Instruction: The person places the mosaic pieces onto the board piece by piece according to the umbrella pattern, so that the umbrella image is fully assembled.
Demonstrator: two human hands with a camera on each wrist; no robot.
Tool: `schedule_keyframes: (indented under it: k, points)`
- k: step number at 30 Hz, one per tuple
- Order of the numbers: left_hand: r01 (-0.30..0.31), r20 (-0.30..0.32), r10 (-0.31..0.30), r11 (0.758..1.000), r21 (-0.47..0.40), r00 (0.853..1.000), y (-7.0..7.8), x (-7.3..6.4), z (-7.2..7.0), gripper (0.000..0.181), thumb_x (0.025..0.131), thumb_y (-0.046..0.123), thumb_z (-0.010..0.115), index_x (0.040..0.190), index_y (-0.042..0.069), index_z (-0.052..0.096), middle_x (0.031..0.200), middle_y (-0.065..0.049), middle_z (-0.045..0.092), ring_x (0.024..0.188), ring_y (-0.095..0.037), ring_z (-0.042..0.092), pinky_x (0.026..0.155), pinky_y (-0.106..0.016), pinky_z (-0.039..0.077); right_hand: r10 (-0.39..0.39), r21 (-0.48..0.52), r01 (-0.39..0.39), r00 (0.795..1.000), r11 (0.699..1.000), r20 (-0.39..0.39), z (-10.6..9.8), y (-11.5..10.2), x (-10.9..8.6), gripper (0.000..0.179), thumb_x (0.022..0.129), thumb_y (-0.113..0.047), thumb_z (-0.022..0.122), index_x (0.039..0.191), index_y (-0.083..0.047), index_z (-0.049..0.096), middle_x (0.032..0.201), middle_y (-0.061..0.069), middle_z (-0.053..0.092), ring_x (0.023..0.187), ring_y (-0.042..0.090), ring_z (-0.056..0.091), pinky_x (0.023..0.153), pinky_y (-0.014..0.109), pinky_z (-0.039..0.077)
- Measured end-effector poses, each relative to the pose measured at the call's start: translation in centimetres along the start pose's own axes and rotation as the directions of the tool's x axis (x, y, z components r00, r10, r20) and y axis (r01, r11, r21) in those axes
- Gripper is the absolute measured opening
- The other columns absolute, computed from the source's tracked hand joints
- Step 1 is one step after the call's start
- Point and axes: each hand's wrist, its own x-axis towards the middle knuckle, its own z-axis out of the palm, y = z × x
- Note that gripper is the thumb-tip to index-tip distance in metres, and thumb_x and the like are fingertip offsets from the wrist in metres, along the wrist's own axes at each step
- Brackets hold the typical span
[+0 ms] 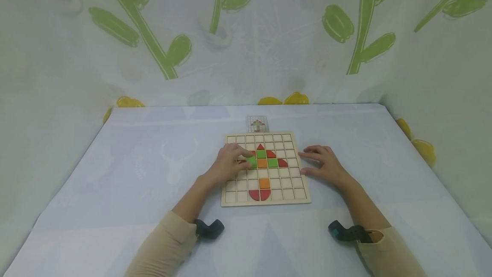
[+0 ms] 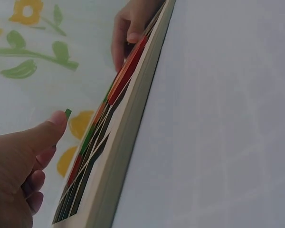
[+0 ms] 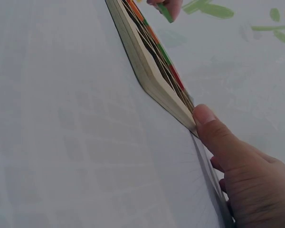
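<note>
My left hand [image 1: 226, 161] is over the left part of a wooden grid board [image 1: 284, 183], pinching a green square tile [image 3: 165, 13] between thumb and fingers. In the left wrist view only a sliver of that tile shows past the thumb. My right hand [image 1: 324, 163] is at the board's right side, its thumb [image 3: 205, 114] touching the edge and its fingers loosely bent. Red, orange and green tiles sit in the board's cells: a red triangle [image 1: 261, 147] at the top, an orange square [image 1: 262, 163] mid-board, two red quarter-circles near the front. My left fingers partly hide red tiles.
A small card [image 1: 257, 124] printed with a coloured grid figure lies just behind the board. Pale cloth covers the table [image 1: 134, 174]. Behind it hangs a light backdrop [image 1: 276, 46] with green leaves and yellow flowers. Dark bands [image 1: 209, 229] circle both wrists.
</note>
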Motion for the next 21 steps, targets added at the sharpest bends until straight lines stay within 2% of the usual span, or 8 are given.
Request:
schedule_keyframes:
  k: [4, 12, 21]
  points:
    - [-0.032, 0.015, 0.032, 0.999, 0.030, 0.999, 0.4, 0.0, 0.6, 0.032, 0.081, 0.031, 0.074, 0.110, 0.018, 0.070, 0.104, 0.004, 0.063, 0.097, -0.016, 0.045, 0.089, -0.038, 0.033, -0.014, 0.006, 0.014, 1.000, 1.000, -0.008, 0.0, 0.0, 0.0, 0.054, 0.074, -0.028, 0.080, 0.121, -0.008, 0.065, 0.126, 0.014, 0.054, 0.116, 0.032, 0.039, 0.093, 0.051, 0.033]
    - [-0.076, 0.066, 0.069, 0.990, 0.119, 0.995, 1.2, -0.2, 1.3, 0.033, 0.082, 0.037, 0.072, 0.109, 0.019, 0.069, 0.102, 0.005, 0.062, 0.086, -0.014, 0.040, 0.077, -0.033, 0.033, -0.041, 0.015, 0.041, 0.999, 0.999, -0.021, 0.0, 0.1, -0.1, 0.053, 0.073, -0.027, 0.080, 0.120, -0.008, 0.065, 0.125, 0.016, 0.054, 0.114, 0.032, 0.040, 0.092, 0.051, 0.034]
    - [-0.137, 0.089, 0.122, 0.974, 0.183, 0.988, 1.4, -0.1, 2.5, 0.032, 0.080, 0.040, 0.073, 0.105, 0.021, 0.071, 0.097, 0.007, 0.060, 0.088, -0.013, 0.043, 0.079, -0.031, 0.035, -0.026, 0.014, 0.026, 1.000, 1.000, -0.012, 0.0, 0.1, -0.1, 0.053, 0.073, -0.027, 0.080, 0.121, -0.009, 0.065, 0.126, 0.015, 0.054, 0.116, 0.033, 0.039, 0.093, 0.051, 0.033]
